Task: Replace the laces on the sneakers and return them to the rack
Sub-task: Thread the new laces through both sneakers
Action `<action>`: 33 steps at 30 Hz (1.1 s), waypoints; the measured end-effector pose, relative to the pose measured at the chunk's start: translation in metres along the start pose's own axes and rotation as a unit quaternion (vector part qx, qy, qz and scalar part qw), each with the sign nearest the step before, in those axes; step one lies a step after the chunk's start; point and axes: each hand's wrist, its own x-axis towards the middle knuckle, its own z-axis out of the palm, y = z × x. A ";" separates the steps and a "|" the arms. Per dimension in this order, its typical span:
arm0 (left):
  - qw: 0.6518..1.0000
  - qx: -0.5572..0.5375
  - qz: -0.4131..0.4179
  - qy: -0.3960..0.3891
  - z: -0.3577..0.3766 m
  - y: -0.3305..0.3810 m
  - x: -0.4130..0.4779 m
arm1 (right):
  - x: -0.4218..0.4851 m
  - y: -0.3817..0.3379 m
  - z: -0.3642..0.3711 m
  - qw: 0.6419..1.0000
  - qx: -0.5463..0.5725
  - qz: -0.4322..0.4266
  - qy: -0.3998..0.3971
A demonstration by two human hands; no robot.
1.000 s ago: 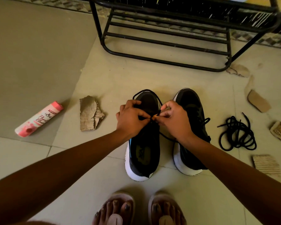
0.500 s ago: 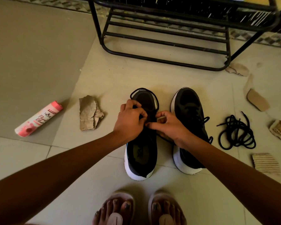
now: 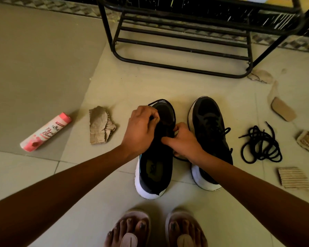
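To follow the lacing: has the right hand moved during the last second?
Yes. The right hand has drawn back from the rack, toward the heel of the sneaker being laced.

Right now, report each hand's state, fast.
Left hand: fingers curled, pinching the black lace above the sneaker.
Right hand: fingers curled, pinching the same lace at the sneaker's middle.

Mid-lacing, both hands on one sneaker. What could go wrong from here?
1. The lace lies slack round the toe of the sneaker while the left hand and right hand pinch it: a pull may snag it or leave uneven ends.
2. The lace pile is equally black: old and new could get mixed.
3. Cardboard scraps lie near the rack: possible slip.
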 end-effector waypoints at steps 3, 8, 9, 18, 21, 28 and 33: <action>0.955 -0.284 -0.079 -0.040 -0.016 0.015 0.008 | 0.000 0.002 0.002 1.000 -0.005 -0.015 0.004; 0.787 -0.366 -0.291 -0.402 -0.054 0.002 0.016 | 0.001 0.006 0.002 1.000 -0.007 -0.022 -0.003; 0.751 -0.360 -0.308 -0.459 -0.063 -0.008 0.016 | 0.001 0.007 0.002 1.000 -0.006 -0.021 -0.003; 0.640 -0.211 -0.331 -0.660 -0.084 -0.031 0.009 | 0.002 0.010 0.002 0.999 -0.022 -0.023 0.006; 0.818 -0.139 -0.263 -0.493 -0.073 -0.025 0.014 | 0.003 0.011 0.003 0.999 -0.021 -0.028 0.012; 0.949 0.147 -0.039 -0.275 -0.022 0.007 0.013 | 0.002 0.010 0.005 0.998 -0.039 -0.040 0.030; 0.939 0.193 -0.066 -0.275 -0.017 0.014 0.019 | 0.002 0.010 0.003 0.999 -0.027 -0.039 0.022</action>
